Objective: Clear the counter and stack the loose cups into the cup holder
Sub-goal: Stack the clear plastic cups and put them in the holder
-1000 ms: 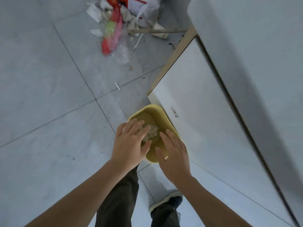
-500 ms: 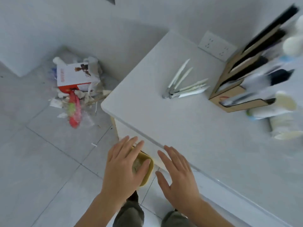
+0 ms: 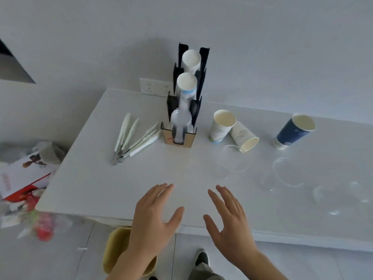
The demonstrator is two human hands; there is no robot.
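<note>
From the head view, much on the right is hard to read: the clear plastic cups [image 3: 287, 171] lie on the smooth white worktop [image 3: 101, 178] as faint round rims and glints, and how many there are I cannot tell; one more see-through cup [image 3: 232, 158] lies just in front of the paper ones, barely an outline; the whole picture is softened by blur. The tall cup holder of black slotted panels on a brown cardboard base [image 3: 178, 138] stands upright near the back wall, with two white paper stacks and a clear stack leaning out of its slots; the lowest stack is smeared and its edges are unclear. Just to the right of it an upright white paper cup [image 3: 221, 126] touches a tipped white paper cup [image 3: 245, 138] lying on its side; a dark blue paper cup with a pale inside [image 3: 294, 130] stands well apart, tilted by the lens. Slim white plastic tongs [image 3: 133, 140] fan out left of the holder. The left hand [image 3: 153, 221] and right hand [image 3: 230, 219] hover over the near edge, palms down, fingers spread, each grip released and empty. A yellow plastic bin [image 3: 115, 249] on the floor is half hidden behind the left wrist; a blurred heap of litter and a red-and-white carton [image 3: 22, 178] is cut off at the left edge.
</note>
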